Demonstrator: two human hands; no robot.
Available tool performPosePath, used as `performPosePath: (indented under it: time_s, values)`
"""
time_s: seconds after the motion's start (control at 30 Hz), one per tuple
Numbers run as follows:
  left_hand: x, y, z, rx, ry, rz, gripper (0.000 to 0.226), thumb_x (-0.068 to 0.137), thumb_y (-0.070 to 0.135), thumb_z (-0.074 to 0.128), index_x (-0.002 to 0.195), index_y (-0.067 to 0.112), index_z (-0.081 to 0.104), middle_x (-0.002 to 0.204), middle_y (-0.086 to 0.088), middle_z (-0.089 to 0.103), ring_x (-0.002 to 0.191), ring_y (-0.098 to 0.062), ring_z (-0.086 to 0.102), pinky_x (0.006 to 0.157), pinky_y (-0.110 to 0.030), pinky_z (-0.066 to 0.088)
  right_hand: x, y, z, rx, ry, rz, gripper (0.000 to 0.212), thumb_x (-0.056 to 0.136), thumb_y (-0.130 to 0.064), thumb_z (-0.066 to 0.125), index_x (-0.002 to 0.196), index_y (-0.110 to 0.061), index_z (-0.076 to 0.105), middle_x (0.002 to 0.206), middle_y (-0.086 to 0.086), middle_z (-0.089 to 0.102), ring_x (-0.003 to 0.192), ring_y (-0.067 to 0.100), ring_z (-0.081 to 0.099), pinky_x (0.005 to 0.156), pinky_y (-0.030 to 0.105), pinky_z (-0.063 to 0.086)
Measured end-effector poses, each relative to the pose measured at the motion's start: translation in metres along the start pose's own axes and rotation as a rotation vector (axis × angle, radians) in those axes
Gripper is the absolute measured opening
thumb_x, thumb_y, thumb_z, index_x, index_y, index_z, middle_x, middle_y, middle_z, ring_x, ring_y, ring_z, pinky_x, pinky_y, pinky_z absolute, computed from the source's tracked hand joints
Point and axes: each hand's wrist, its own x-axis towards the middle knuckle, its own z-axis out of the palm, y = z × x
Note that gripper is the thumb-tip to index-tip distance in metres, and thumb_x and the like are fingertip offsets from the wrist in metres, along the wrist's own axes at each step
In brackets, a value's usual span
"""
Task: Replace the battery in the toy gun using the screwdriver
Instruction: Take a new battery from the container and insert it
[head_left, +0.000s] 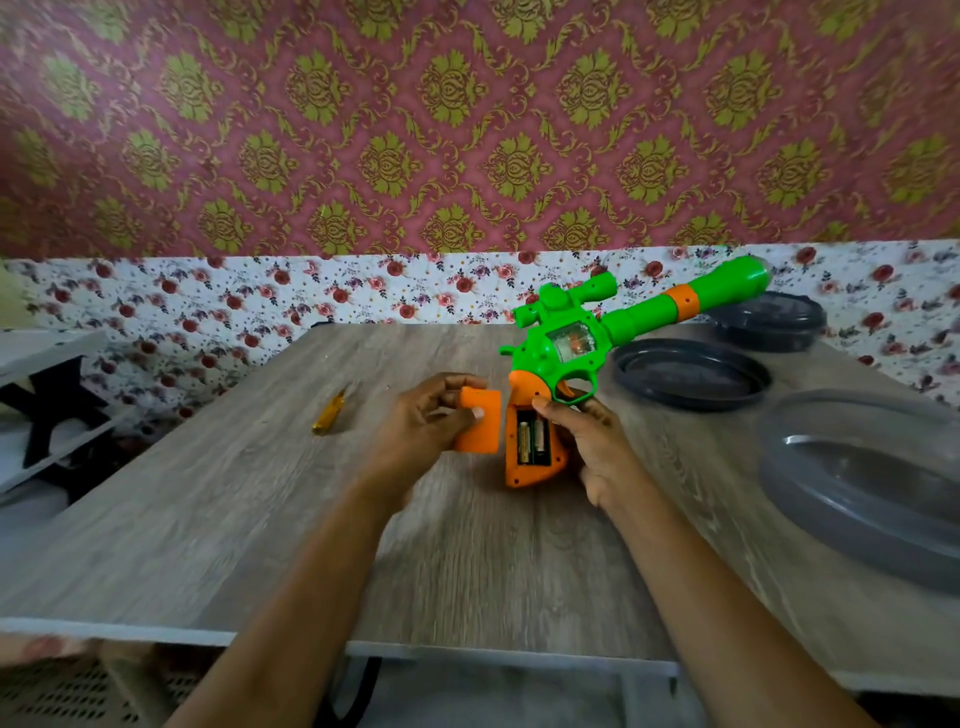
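Note:
A green toy gun (623, 317) with an orange grip (524, 395) is held above the wooden table (208, 519), barrel pointing up to the right. The grip's battery compartment is uncovered, and two batteries (532, 439) lie side by side inside. My right hand (587, 441) grips the handle from the right, thumb at the compartment's top edge. My left hand (421, 421) pinches the orange battery cover (478, 421) just left of the grip. A yellow-handled screwdriver (328, 413) lies on the table to the left of my hands.
Two dark round lids (691, 374) (769, 319) lie at the table's back right. A grey round container (857, 483) sits at the right edge. A floral wall runs behind the table, and a white shelf (47, 353) stands to the left.

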Motion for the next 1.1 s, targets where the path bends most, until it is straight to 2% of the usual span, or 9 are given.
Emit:
performPosePath:
  time_s: [0.13, 0.27, 0.37, 0.53, 0.63, 0.8, 0.93, 1.03, 1.1]
  values:
    - [-0.002, -0.001, 0.007, -0.065, -0.022, -0.044, 0.032, 0.083, 0.006, 0.068, 0.108, 0.024, 0.06, 0.088, -0.009, 0.065, 0.08, -0.013, 0.063, 0.064, -0.021, 0.054, -0.002, -0.001, -0.001, 0.052, 0.007, 0.003, 0.018, 0.074, -0.006, 0.071, 0.087, -0.017, 0.066, 0.084, -0.001, 0.07, 0.088, 0.016, 0.063, 0.088, 0.036, 0.048]
    - [-0.002, -0.003, 0.014, -0.086, 0.001, -0.073, 0.02, 0.08, 0.003, 0.069, 0.095, 0.013, 0.06, 0.087, -0.007, 0.067, 0.075, -0.011, 0.065, 0.062, -0.021, 0.055, -0.004, -0.002, 0.0, 0.063, 0.003, 0.01, 0.017, 0.075, -0.006, 0.07, 0.088, -0.017, 0.066, 0.089, 0.0, 0.069, 0.099, 0.021, 0.061, 0.098, 0.04, 0.045]
    - [0.0, -0.006, 0.013, -0.099, 0.046, -0.089, 0.014, 0.082, 0.005, 0.069, 0.088, 0.012, 0.057, 0.085, -0.006, 0.067, 0.077, -0.014, 0.063, 0.067, -0.028, 0.054, -0.005, -0.001, 0.0, 0.055, -0.025, 0.013, 0.018, 0.076, -0.007, 0.07, 0.09, -0.016, 0.066, 0.092, 0.002, 0.07, 0.097, 0.021, 0.062, 0.097, 0.042, 0.046]
    - [0.0, -0.008, 0.014, -0.152, 0.057, -0.123, 0.014, 0.084, 0.005, 0.066, 0.085, 0.011, 0.054, 0.082, -0.005, 0.064, 0.071, -0.01, 0.062, 0.058, -0.021, 0.054, -0.005, -0.001, 0.0, 0.058, -0.04, 0.021, 0.018, 0.076, -0.007, 0.069, 0.09, -0.016, 0.066, 0.093, 0.002, 0.07, 0.097, 0.02, 0.062, 0.096, 0.042, 0.046]
    - [0.0, -0.01, 0.015, -0.048, 0.044, -0.117, 0.015, 0.084, 0.009, 0.068, 0.088, 0.01, 0.054, 0.087, -0.01, 0.064, 0.073, -0.012, 0.061, 0.056, -0.019, 0.053, -0.004, 0.0, 0.0, 0.04, -0.037, 0.018, 0.016, 0.076, -0.009, 0.07, 0.09, -0.017, 0.066, 0.093, 0.001, 0.069, 0.097, 0.019, 0.061, 0.095, 0.04, 0.046]
    - [0.003, -0.014, 0.014, 0.023, 0.081, -0.126, 0.02, 0.082, 0.012, 0.07, 0.092, 0.007, 0.054, 0.091, -0.013, 0.063, 0.076, -0.018, 0.059, 0.055, -0.023, 0.049, -0.004, 0.0, 0.001, 0.002, -0.039, 0.008, 0.012, 0.08, -0.009, 0.067, 0.087, -0.019, 0.066, 0.09, -0.004, 0.069, 0.091, 0.012, 0.06, 0.085, 0.031, 0.046]
    - [0.003, -0.015, 0.015, 0.043, 0.098, -0.118, 0.02, 0.082, 0.012, 0.071, 0.09, 0.008, 0.053, 0.087, -0.01, 0.061, 0.071, -0.015, 0.058, 0.049, -0.015, 0.048, -0.004, 0.0, 0.0, -0.005, -0.046, 0.008, 0.012, 0.08, -0.009, 0.066, 0.086, -0.019, 0.065, 0.09, -0.005, 0.068, 0.093, 0.013, 0.059, 0.083, 0.03, 0.044]
    - [0.003, -0.015, 0.016, 0.05, 0.1, -0.117, 0.019, 0.083, 0.012, 0.07, 0.092, 0.007, 0.053, 0.085, -0.008, 0.06, 0.069, -0.013, 0.056, 0.048, -0.013, 0.047, -0.005, -0.001, 0.0, -0.007, -0.057, -0.002, 0.013, 0.081, -0.008, 0.064, 0.088, -0.019, 0.064, 0.09, -0.004, 0.067, 0.089, 0.01, 0.059, 0.076, 0.027, 0.045]
    - [0.002, -0.016, 0.017, 0.059, 0.099, -0.121, 0.018, 0.083, 0.014, 0.069, 0.091, 0.009, 0.054, 0.083, -0.005, 0.06, 0.069, -0.012, 0.056, 0.049, -0.015, 0.047, -0.005, -0.001, 0.0, -0.009, -0.056, 0.001, 0.013, 0.081, -0.008, 0.065, 0.089, -0.019, 0.064, 0.09, -0.003, 0.067, 0.092, 0.012, 0.059, 0.082, 0.029, 0.046]
